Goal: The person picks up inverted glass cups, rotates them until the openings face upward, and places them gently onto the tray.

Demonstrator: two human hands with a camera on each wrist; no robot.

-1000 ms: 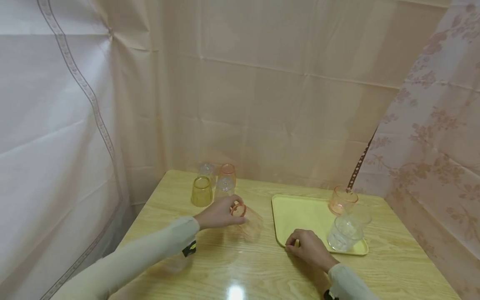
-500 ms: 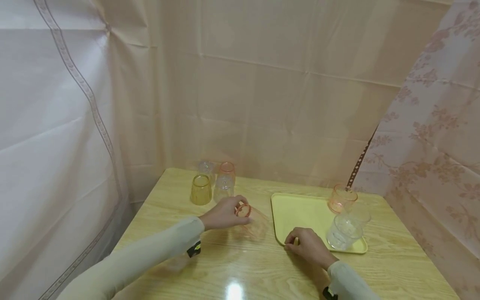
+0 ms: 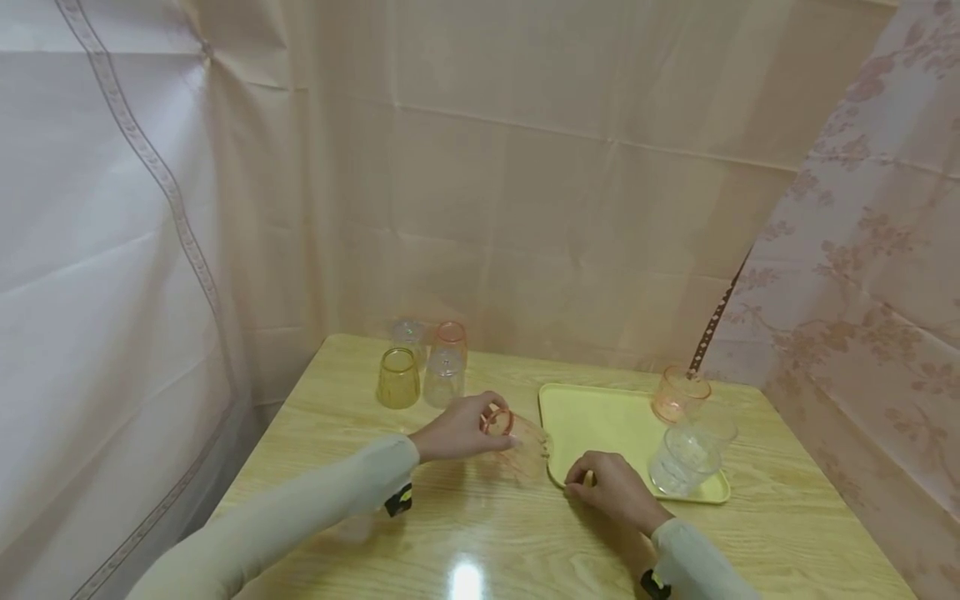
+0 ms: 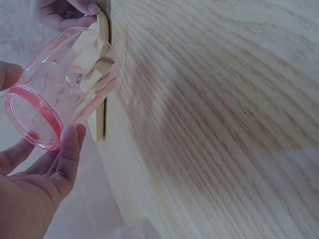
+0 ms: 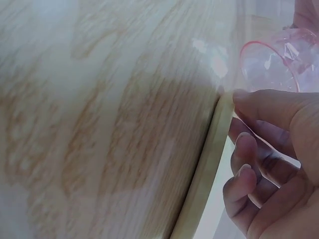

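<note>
My left hand (image 3: 461, 429) grips a clear pinkish glass tumbler (image 3: 531, 450) round its base. The glass is tilted off the table, its mouth facing right towards the yellow tray (image 3: 588, 417). In the left wrist view the tumbler (image 4: 75, 74) shows its thick pink base between thumb and fingers. My right hand (image 3: 615, 492) pinches the tray's near left corner, with the thumb on the rim (image 5: 204, 184) and the other fingers curled. On the tray's right side stand a pink glass (image 3: 678, 398) and a clear glass (image 3: 675, 471), with another clear glass (image 3: 716, 429) partly hidden behind.
At the table's back left stand a yellow glass (image 3: 397, 382), two clear glasses, one in front (image 3: 444, 379) and one behind, and a pink glass (image 3: 452, 335), bottoms up. Cloth curtains (image 3: 480, 208) close off the back and sides of the wooden table (image 3: 480, 533).
My left hand has carried the tilted tumbler a little to the right, so its mouth is now at the tray's left edge. The right hand stays at the tray's corner.
</note>
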